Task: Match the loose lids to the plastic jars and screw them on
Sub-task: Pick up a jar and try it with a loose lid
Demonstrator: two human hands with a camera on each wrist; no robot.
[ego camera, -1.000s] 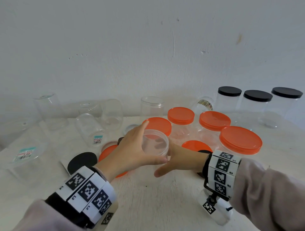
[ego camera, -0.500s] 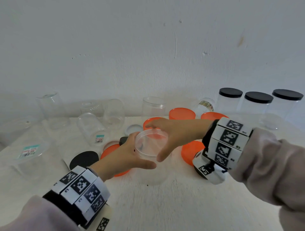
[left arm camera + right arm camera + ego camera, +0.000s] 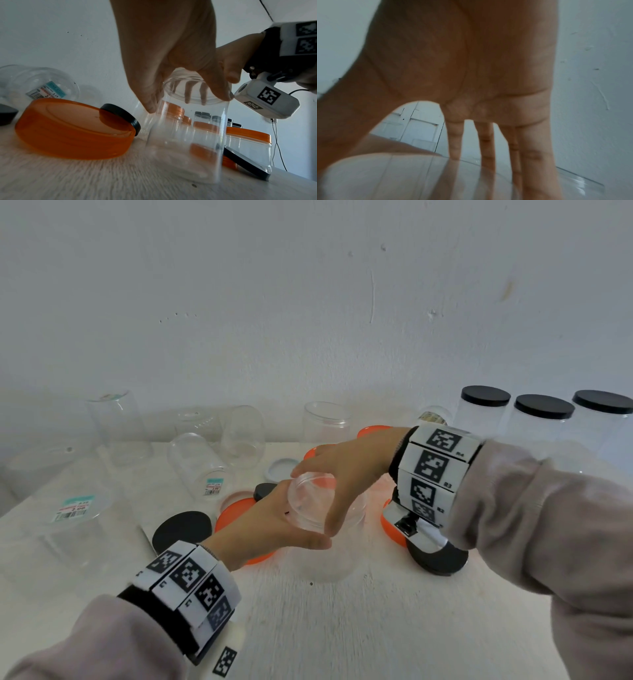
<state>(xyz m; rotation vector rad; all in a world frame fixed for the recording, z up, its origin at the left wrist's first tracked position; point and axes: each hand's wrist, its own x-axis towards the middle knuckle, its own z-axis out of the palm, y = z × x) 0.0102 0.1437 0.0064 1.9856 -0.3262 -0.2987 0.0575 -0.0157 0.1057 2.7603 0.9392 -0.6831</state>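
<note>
Nearest, a clear jar (image 3: 325, 529) stands upright on the table (image 3: 342, 628), open-mouthed, no lid on it. It is grasped at the neck by both hands: the left hand (image 3: 274, 525) is wrapped round the near-left side, thumb across the front; the right hand (image 3: 346, 474) is arched over the mouth, thumb down the near wall, fingers (image 3: 188, 93) seen through the plastic on the far side. No lid is held by either hand.

Risk: the jar is light and held only at the top, so it could be tipped or skidded if either hand is pulled off unevenly.

Just beside it, left, a big orange lid (image 3: 73, 128) lies flat with a small black lid (image 3: 123, 115) leaning on its far edge; a flat black lid (image 3: 181, 529) lies further left. Right, another black lid (image 3: 438, 556) sits under the right wrist camera, partly over an orange lid (image 3: 390, 525). Risk: the wrong size may be picked, as the big orange lid looks too wide for this neck; the black lid by the wrist could be knocked by the camera housing.

Farther back, uncapped clear jars (image 3: 202, 467) lie tumbled or stand, easily rolled by a sleeve. Farthest right, three black-capped jars (image 3: 486, 412) stand done.
</note>
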